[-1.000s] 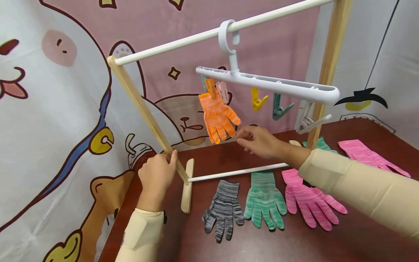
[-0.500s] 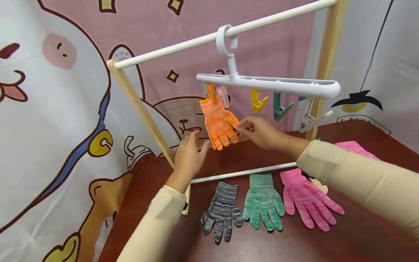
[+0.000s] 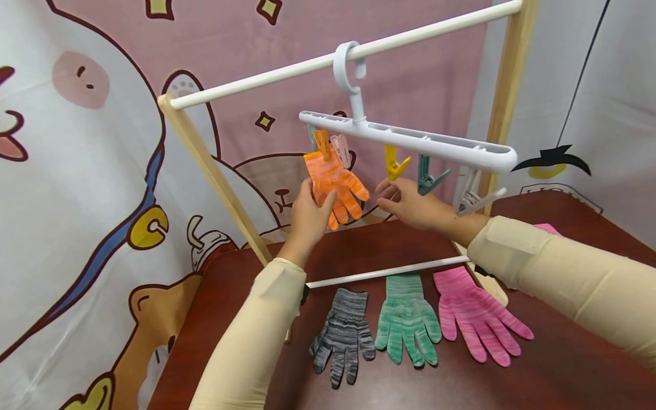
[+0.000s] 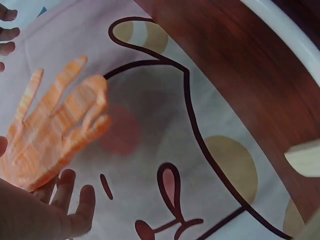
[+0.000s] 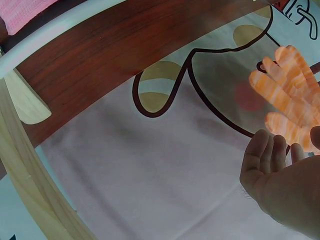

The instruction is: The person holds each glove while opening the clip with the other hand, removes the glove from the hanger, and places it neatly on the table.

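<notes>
An orange glove (image 3: pixel 335 185) hangs fingers down from an orange clothespin (image 3: pixel 322 144) under the white hanger (image 3: pixel 400 136). At its left edge is my left hand (image 3: pixel 309 221), thumb before the glove and fingers beside or behind it; in the left wrist view those fingers (image 4: pixel 65 195) are loosely bent along its edge. To the right, my right hand (image 3: pixel 410 204) stays a little apart from the glove, its fingers loosely bent and holding nothing. Pink (image 3: pixel 340 151), yellow (image 3: pixel 396 163), dark green (image 3: pixel 430 173) and white (image 3: pixel 474 195) clothespins also hang from the hanger.
The hanger hooks over the white top rod (image 3: pixel 287 70) of a wooden-post rack (image 3: pixel 215 176). Grey (image 3: pixel 345 336), green (image 3: pixel 408 319) and pink (image 3: pixel 479 316) gloves lie on the dark red table (image 3: pixel 230 353). A lower white rod (image 3: pixel 384 273) crosses behind them.
My left hand has left the rack's left post and come up to the orange glove's left edge. My right hand met the glove half a second ago and is now slightly apart from it.
</notes>
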Demonstrator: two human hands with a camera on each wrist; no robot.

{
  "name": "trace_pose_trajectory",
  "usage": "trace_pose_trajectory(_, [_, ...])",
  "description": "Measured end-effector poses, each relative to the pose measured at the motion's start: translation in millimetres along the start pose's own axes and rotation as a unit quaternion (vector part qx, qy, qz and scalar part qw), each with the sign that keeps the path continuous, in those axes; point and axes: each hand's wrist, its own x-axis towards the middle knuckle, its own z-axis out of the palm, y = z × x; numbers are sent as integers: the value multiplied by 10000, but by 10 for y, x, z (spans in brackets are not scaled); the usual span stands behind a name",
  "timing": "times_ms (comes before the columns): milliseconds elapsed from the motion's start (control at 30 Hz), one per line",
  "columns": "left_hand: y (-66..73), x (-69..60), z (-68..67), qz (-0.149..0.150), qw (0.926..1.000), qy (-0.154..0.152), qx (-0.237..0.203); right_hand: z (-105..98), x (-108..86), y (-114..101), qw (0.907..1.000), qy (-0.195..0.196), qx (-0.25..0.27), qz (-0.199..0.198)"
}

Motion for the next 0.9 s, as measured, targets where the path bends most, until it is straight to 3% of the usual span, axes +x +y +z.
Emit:
trace_pose_trajectory(167, [54, 0, -11, -25, 9989, 285, -376, 5, 14, 29, 9998, 134, -67, -131])
trace_pose_trajectory(333, [81, -8, -44, -9, 9980, 431, -466, -3, 19, 10, 9992, 305, -34, -273])
trace_pose_trajectory(600, [121, -39, -80, 90, 9977, 401, -533, -15, 26, -163, 9957, 241, 876, -157])
trace_pose_trajectory(800, [150, -76, -112, 189, 9988, 356, -292, 13, 72, -243, 9954, 319, 852, -286])
trace_pose_trajectory(900, [157, -97, -124, 193, 9989, 357, -254, 50, 71, -278, 9929, 403, 1084, -260])
